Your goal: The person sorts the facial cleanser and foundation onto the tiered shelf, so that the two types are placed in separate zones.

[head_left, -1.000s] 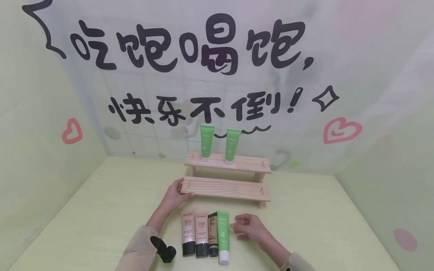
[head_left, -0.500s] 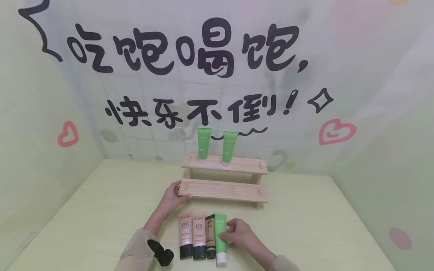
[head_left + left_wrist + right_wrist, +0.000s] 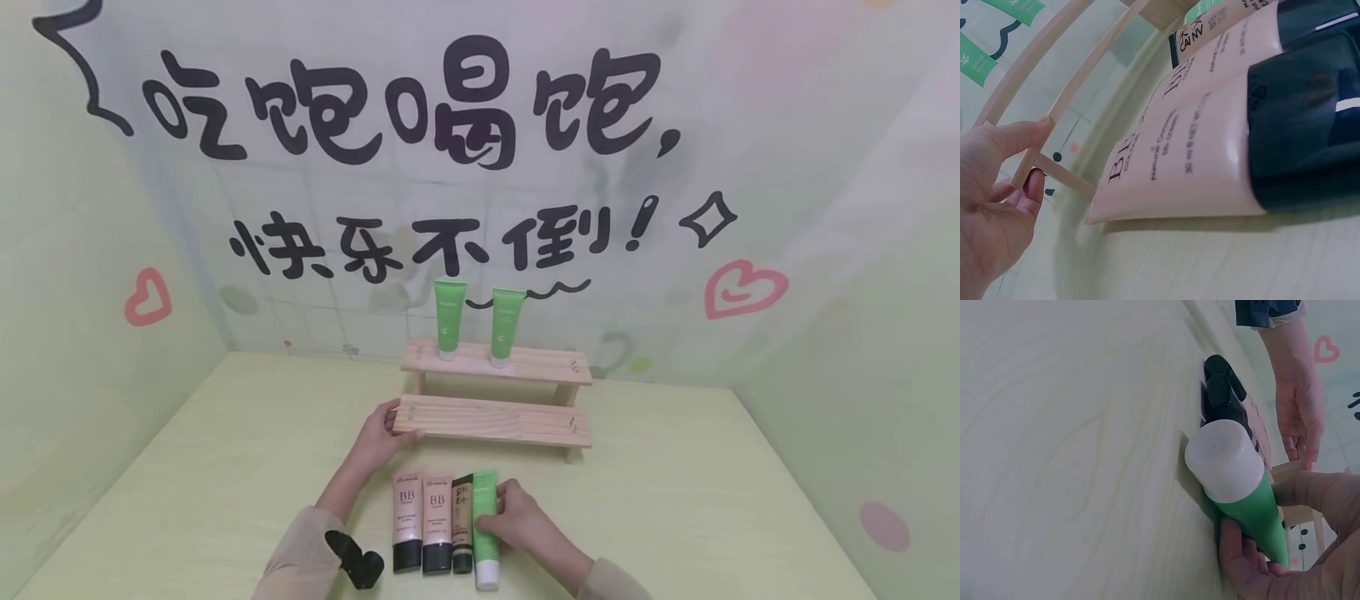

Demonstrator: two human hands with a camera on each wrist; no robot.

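A small two-step wooden rack (image 3: pixel 495 423) stands at the middle of the table. My left hand (image 3: pixel 377 435) grips the left end of its lower board, thumb above and fingers beneath, as the left wrist view (image 3: pixel 997 200) shows. A green squeeze tube with a white cap (image 3: pixel 486 492) is pinched between the thumb and fingers of my right hand (image 3: pixel 525 518); its cap (image 3: pixel 1225 456) points toward me. Left of it lie a slim tan tube with a dark cap (image 3: pixel 462 521) and two pink BB cream tubes (image 3: pixel 437 512), side by side, caps toward me.
Two more green tubes (image 3: pixel 450 321) stand upright on their caps on the rack's upper board (image 3: pixel 551 363). Behind the table (image 3: pixel 675 483) rises a printed backdrop (image 3: pixel 330 192), with further panels at left and right.
My right hand has moved left onto the green tube and taken hold of it, and the tube now tilts slightly. The left hand keeps its grip on the rack.
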